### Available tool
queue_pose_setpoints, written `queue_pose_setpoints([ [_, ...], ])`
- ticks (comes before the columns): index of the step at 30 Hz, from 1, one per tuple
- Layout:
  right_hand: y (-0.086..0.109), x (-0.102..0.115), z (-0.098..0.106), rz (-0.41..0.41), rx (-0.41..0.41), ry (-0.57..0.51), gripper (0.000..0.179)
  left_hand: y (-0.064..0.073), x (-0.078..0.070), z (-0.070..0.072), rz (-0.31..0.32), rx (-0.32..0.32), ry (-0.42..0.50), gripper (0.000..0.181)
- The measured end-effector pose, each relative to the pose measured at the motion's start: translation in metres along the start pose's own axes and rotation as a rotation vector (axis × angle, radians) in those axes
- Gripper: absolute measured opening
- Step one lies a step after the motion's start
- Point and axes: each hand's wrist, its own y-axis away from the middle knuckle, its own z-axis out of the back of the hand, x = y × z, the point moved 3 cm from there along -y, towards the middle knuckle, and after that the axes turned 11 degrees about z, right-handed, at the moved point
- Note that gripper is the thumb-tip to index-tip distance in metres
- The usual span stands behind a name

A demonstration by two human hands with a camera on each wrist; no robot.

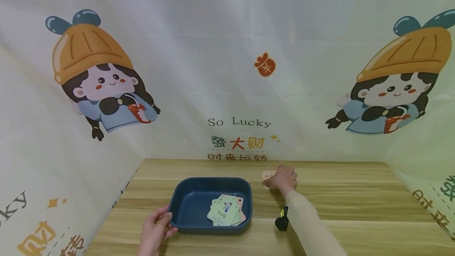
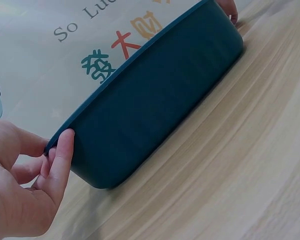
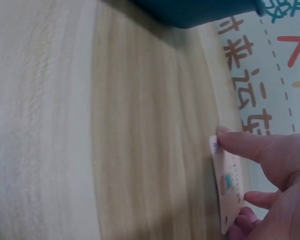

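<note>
A dark blue rectangular basin [image 1: 185,230] stands on the wooden table, its rim pinched at the near left corner by my left hand [image 1: 156,228]. In the left wrist view the basin's outer wall [image 2: 150,100] fills the middle, with the left thumb and fingers at its rim. Several overlapping cards lie inside on the right; the top one is a green card [image 1: 224,210] reading "hug". Beyond the basin's right side, my right hand [image 1: 284,179] holds a pale pink card [image 3: 227,185] by opposite edges, thumb at one end and fingers at the other, at the tabletop.
A small black object with a yellow-green part [image 1: 282,222] lies beside the right forearm, partly covered by the sleeve. Printed cloth [image 1: 227,90] with cartoon figures hangs behind and at both sides of the table [image 1: 355,196].
</note>
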Motion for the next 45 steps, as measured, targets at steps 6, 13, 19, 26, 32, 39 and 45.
queue_pose_setpoints([
  [6, 0.000, -0.001, 0.004, -0.020, 0.037, -0.048, 0.087, 0.003, -0.003, 0.000, 0.030, 0.001, -0.008, 0.043],
  [13, 0.002, 0.000, 0.005, -0.013, 0.056, -0.025, 0.096, 0.038, -0.030, -0.010, 0.024, 0.013, -0.058, 0.041],
  [19, 0.003, 0.001, 0.006, -0.018, 0.071, -0.022, 0.091, 0.040, -0.030, -0.011, 0.000, 0.019, -0.046, 0.041],
  [26, 0.004, 0.000, 0.008, -0.020, 0.107, -0.056, 0.093, 0.037, -0.027, -0.011, -0.026, 0.017, -0.031, 0.042],
  [32, 0.005, 0.000, 0.008, -0.011, 0.088, -0.070, 0.087, 0.040, -0.030, -0.012, 0.005, 0.015, -0.052, 0.040],
  [39, 0.007, -0.003, 0.010, 0.000, 0.086, -0.076, 0.096, 0.041, -0.032, -0.012, 0.033, 0.019, -0.059, 0.041],
  [45, 0.007, -0.005, 0.011, 0.007, 0.079, -0.070, 0.100, 0.040, -0.031, -0.012, 0.020, 0.015, -0.053, 0.041],
])
